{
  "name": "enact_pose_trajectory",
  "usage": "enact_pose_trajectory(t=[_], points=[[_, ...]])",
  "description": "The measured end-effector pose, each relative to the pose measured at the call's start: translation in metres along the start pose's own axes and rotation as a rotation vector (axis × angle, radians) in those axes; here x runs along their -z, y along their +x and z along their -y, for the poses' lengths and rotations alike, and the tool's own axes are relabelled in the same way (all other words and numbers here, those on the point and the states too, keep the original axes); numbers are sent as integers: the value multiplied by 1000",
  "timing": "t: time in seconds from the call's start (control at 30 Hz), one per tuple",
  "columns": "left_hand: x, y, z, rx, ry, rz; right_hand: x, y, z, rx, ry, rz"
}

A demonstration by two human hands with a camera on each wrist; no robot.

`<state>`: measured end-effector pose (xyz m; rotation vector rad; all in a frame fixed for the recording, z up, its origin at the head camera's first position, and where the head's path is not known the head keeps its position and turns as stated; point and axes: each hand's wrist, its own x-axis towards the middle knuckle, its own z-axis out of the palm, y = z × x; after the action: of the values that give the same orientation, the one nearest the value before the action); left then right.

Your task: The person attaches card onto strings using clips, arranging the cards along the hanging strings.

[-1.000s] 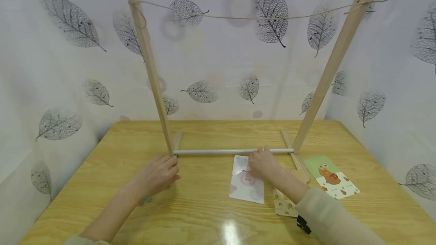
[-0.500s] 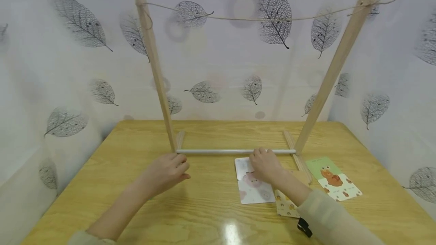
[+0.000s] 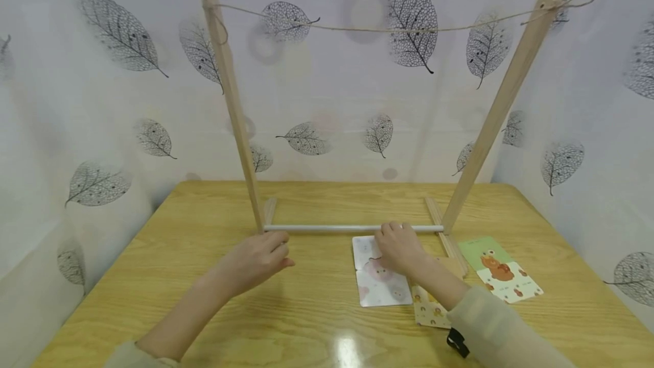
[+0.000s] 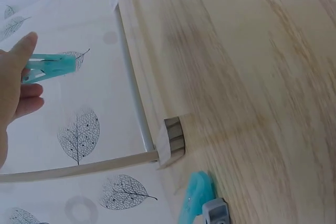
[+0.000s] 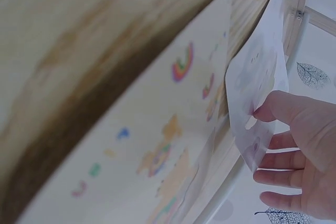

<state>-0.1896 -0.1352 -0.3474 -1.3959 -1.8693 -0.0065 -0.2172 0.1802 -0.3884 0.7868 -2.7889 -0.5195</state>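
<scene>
Left hand [image 3: 258, 259]: thumb and fingers pinch a teal clothespin [image 4: 59, 65] at its handle end, above the bench [image 3: 306, 331], left of its middle; the clip's other end points away from the fingers, a hold that probably suits squeezing it.
Right hand [image 3: 401, 250]: thumb and fingers are clamped on a pink-and-white cartoon card [image 3: 380, 288], right of the bench's middle; the pinch at one margin seems meant to leave most of the print uncovered.
Yellow patterned card [image 3: 430, 312]: under the right forearm, just beside the pink-and-white cartoon card on the side of the bench's right edge.
Green-and-white bear card [image 3: 503, 270]: flat, nearest the bench's right edge, perhaps set aside there to leave room for the hands.
White rod [image 3: 327, 228]: runs roughly parallel to the bench's far edge, beyond both hands, apparently bracing the feet of the wooden frame [image 3: 237, 124].
Twine [image 3: 352, 29]: strung between the post tops, sagging slightly, with nothing hung on it.
Left wrist view only: the held teal clothespin, plus a second teal clip [image 4: 198, 195] and a grey clip [image 4: 216, 213] on the bench; the head view hides them.
Right wrist view only: the thumb lies on one face of the pinched card, and rainbows and coloured letters show on the yellow one.
Head view only: the whole span of twine, and the green-and-white bear card.
</scene>
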Motion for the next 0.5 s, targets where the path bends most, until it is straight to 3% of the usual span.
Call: enact_pose_trajectory(t=[0.23, 0.5], points=[[1, 13, -2, 9, -6, -14, 1, 0, -2, 6, -3, -8], [-1, 24, -3, 97, -56, 14, 3, 1, -4, 13, -5, -50]])
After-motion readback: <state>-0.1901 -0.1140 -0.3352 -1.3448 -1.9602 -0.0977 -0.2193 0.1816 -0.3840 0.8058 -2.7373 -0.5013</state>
